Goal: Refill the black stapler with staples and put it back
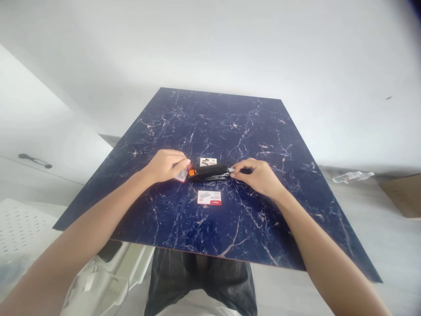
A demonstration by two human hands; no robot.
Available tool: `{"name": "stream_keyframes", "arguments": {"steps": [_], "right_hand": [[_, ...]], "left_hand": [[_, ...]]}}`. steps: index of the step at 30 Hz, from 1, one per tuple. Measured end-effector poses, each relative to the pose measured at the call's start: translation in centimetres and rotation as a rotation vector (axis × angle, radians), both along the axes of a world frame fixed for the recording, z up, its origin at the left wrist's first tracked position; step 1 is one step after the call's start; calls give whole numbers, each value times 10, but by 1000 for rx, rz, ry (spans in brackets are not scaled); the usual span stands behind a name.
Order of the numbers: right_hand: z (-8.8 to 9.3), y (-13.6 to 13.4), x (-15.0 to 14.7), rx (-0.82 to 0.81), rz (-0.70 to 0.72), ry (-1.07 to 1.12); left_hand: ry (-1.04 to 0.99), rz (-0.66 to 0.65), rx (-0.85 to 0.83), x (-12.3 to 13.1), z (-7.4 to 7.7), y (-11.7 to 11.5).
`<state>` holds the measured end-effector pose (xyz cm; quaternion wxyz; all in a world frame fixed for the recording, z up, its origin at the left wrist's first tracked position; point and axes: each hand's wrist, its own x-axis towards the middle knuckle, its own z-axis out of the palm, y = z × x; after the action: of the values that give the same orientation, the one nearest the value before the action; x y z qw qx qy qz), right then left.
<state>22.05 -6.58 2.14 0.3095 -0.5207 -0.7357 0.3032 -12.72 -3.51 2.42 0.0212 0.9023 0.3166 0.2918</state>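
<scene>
A black stapler [208, 171] with an orange end lies on the dark blue marble table [230, 228]. My left hand [165, 165] is closed at its orange end, fingers over a small red and white staple box [182, 176]. My right hand [256, 174] pinches the stapler's metal front tip. A second staple box [209, 197] lies flat just in front of the stapler. A third small box [208, 161] lies right behind it.
A white wall stands behind the table. A white cabinet with a dark handle [34, 160] is at the left. A white perforated surface [19, 224] sits at lower left. A clear plastic bottle [351, 177] and a cardboard piece [403, 193] lie on the floor at right.
</scene>
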Motion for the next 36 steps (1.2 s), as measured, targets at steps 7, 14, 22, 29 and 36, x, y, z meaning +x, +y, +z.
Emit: {"name": "stream_keyframes", "arguments": {"steps": [7,14,22,29,36], "right_hand": [[3,3,5,-31,61,-50],[2,3,6,25,96,-119],[10,2,7,79,141,-151],[3,1,-1,96,174,-214],[1,2,-2,-26,112,-59]], "left_hand": [[-7,-2,-9,1,0,-1],[-15,1,-41,0,-2,0],[-9,-63,-72,3,-1,-1],[5,-85,-99,6,-2,-2],[36,-93,-117,6,-4,-2]]}}
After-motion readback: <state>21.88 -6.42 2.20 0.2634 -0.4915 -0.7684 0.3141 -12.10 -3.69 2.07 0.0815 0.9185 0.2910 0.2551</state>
